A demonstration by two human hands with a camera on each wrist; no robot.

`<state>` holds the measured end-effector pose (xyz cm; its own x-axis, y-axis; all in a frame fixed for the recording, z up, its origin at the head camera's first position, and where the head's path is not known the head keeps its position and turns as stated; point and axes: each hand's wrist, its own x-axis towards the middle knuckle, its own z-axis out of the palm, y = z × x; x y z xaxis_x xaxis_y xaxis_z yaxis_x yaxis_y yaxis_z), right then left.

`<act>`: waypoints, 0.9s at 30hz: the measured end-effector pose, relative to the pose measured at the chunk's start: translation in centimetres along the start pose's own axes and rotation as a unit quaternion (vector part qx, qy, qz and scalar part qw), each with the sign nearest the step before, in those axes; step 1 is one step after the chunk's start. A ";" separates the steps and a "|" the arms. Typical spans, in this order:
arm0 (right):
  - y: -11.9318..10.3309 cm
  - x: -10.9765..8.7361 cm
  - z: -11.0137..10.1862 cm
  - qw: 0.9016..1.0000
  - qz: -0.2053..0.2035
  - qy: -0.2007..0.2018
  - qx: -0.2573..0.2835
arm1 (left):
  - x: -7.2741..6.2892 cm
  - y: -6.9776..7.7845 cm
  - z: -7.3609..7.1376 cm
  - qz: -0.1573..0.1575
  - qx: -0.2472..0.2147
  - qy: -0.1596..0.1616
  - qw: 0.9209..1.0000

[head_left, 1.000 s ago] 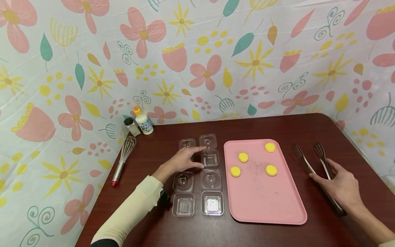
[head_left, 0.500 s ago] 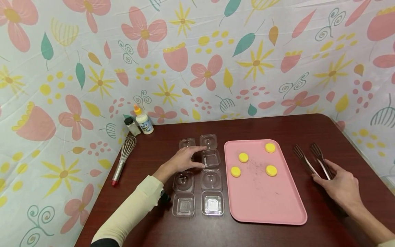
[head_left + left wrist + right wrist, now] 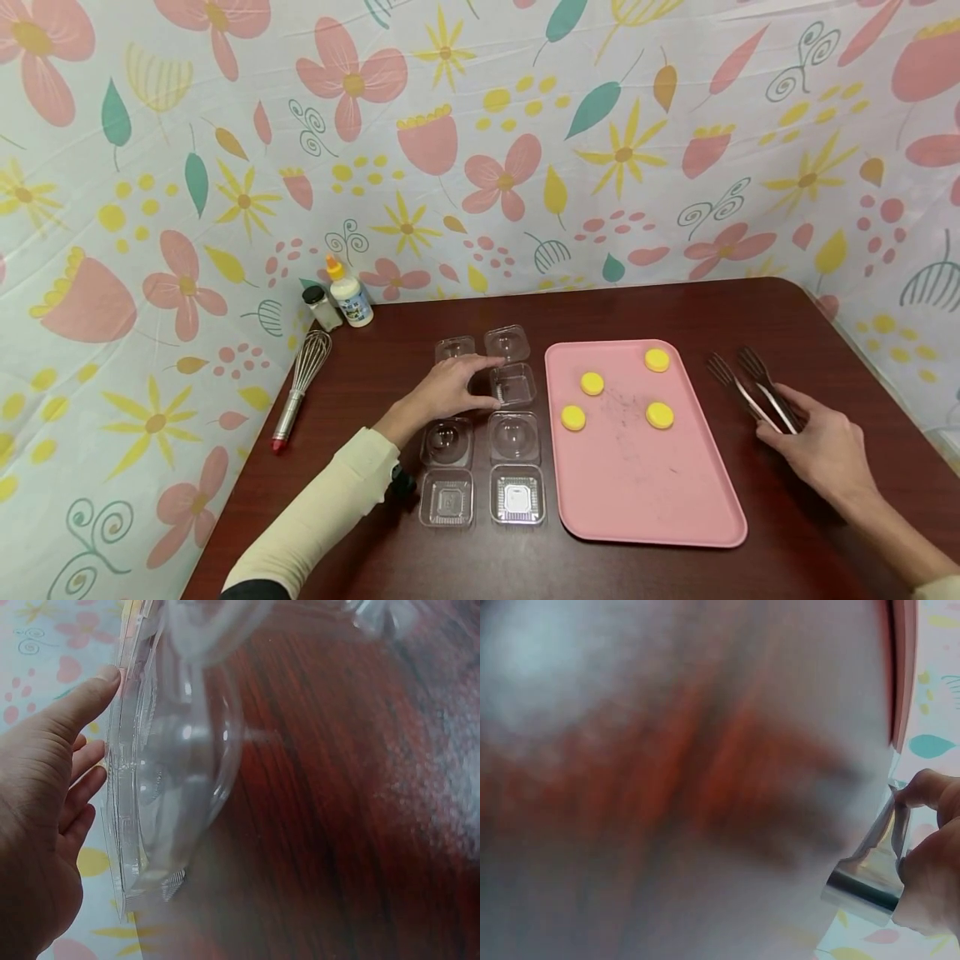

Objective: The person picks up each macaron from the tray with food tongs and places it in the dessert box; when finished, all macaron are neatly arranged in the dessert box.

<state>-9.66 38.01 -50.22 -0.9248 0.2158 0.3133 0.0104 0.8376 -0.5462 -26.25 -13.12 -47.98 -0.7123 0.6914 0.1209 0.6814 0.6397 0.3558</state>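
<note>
My left hand (image 3: 453, 387) spans the left side of a small clear plastic container (image 3: 513, 384), its thumb and a finger at opposite corners. Close up in the left wrist view, the thumb and curled fingers lie along clear plastic (image 3: 180, 750). At the right of the table, my right hand (image 3: 825, 446) grips metal tongs (image 3: 765, 392), their two slotted ends apart and pointing away. The right wrist view shows the tongs' metal end (image 3: 870, 881) beside the fingers. On a pink tray (image 3: 652, 483) lie several yellow discs (image 3: 659, 415), between the two hands.
More clear containers with domed lids (image 3: 514, 437) stand in two columns left of the tray. A whisk (image 3: 300, 387) lies at the left edge. Behind it stand a glue bottle (image 3: 350, 296) and a black-capped jar (image 3: 322, 307). A flowered cloth (image 3: 480, 167) backs the table (image 3: 615, 308).
My right hand has shifted slightly left with the tongs, whose ends have drawn closer together. The container at my left hand has moved a touch; the hand itself stays nearly still.
</note>
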 end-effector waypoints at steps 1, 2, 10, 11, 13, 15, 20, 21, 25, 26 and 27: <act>-0.1 0.1 0.0 1.000 -0.005 0.001 0.003 | 0.0 0.0 0.0 0.000 -0.002 0.000 1.000; -0.1 0.3 -0.1 1.000 -0.013 0.004 0.006 | 0.0 0.0 0.0 -0.001 -0.002 0.000 1.000; -0.8 1.6 -0.8 0.996 -0.082 0.006 0.036 | 0.0 0.0 0.0 0.000 0.006 -0.004 1.000; -1.0 1.8 -0.9 0.995 -0.090 0.002 0.040 | 0.0 0.0 0.0 0.001 0.006 -0.004 1.000; -1.3 2.1 -1.0 0.993 -0.105 -0.009 0.045 | 0.0 0.0 0.0 0.002 0.006 -0.005 1.000; -1.6 2.4 -1.1 0.992 -0.115 -0.027 0.047 | 0.0 0.0 -0.1 0.003 0.006 -0.005 1.000; -2.6 3.4 -1.1 0.989 -0.128 -0.069 0.036 | 0.0 0.1 -0.2 0.005 0.005 -0.004 1.000; -2.8 3.5 -1.1 0.988 -0.130 -0.076 0.033 | 0.0 0.0 -0.1 0.005 0.006 -0.005 1.000; -3.2 4.0 -0.9 0.986 -0.127 -0.104 0.024 | 0.1 0.1 -0.1 0.003 0.009 -0.007 1.000; -3.3 4.1 -0.8 0.986 -0.125 -0.111 0.023 | 0.1 0.1 -0.1 0.002 0.008 -0.008 1.000; -3.3 4.1 -0.7 0.985 -0.123 -0.117 0.022 | 0.1 0.1 -0.1 0.001 0.008 -0.008 1.000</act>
<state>-13.22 36.51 -46.55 -0.9598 -0.1169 0.2553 -0.2367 0.8261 -0.5115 -26.23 -13.06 -47.80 -0.7077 0.6985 0.1065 0.6858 0.6428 0.3414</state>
